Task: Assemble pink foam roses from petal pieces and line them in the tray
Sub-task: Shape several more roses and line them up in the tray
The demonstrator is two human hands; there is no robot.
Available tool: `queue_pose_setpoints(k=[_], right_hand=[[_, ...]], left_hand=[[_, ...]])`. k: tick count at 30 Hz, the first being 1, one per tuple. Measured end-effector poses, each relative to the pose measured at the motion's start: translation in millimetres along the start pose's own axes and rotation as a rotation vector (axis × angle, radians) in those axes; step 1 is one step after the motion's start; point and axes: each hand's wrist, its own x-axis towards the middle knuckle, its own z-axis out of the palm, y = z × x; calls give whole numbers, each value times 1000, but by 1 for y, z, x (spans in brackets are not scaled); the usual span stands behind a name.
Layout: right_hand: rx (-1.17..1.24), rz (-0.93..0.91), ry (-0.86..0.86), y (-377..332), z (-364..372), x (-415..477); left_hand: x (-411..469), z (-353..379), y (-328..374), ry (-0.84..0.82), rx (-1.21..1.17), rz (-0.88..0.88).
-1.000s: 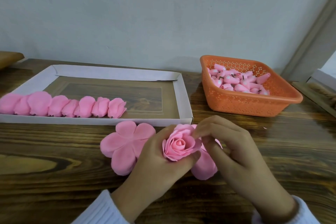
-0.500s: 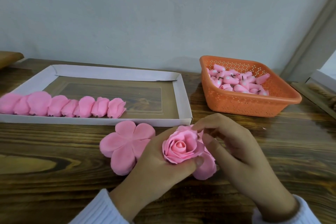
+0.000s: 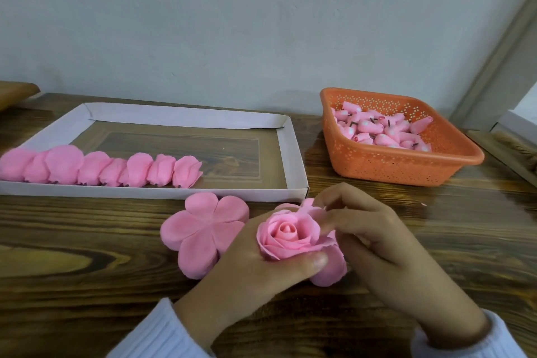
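Note:
My left hand [image 3: 250, 267] cups a pink foam rose [image 3: 286, 234] from the left, thumb pressed under its front petals. From the right, my right hand [image 3: 374, 241] pinches the rose's outer petals with its fingertips. A flat five-lobed pink petal piece [image 3: 200, 232] lies on the table just left of my left hand. Another petal piece [image 3: 331, 270] shows below the rose, partly hidden by both hands. Several finished roses [image 3: 98, 168] lie in a row along the near side of the white cardboard tray [image 3: 290, 154].
An orange perforated plastic basket [image 3: 392, 166] with several pink rosebud cores [image 3: 380, 128] stands at the back right. The wooden table [image 3: 87, 285] ends against a pale wall. A grey frame edge and a white box sit at the far right.
The rose has turned to face up more, with its outer petals spread wider. My right fingers have shifted from its top edge to its right side.

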Motion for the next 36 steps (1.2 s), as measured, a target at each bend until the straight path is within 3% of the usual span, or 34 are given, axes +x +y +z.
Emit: queue_pose_setpoints(k=[4, 13, 20, 30, 36], right_hand=[[30, 66, -55, 0, 1, 0], [158, 109, 4, -2, -6, -3], [220, 102, 7, -7, -8, -3], [141, 117, 27, -6, -6, -2], [13, 81, 71, -5, 1, 1]], left_hand=[[3, -1, 3, -156, -53, 57], [5, -1, 1, -250, -505, -13], [4, -3, 0, -334, -644, -64], [5, -1, 0, -405, -710, -87], [5, -1, -1, -460, -574, -93]])
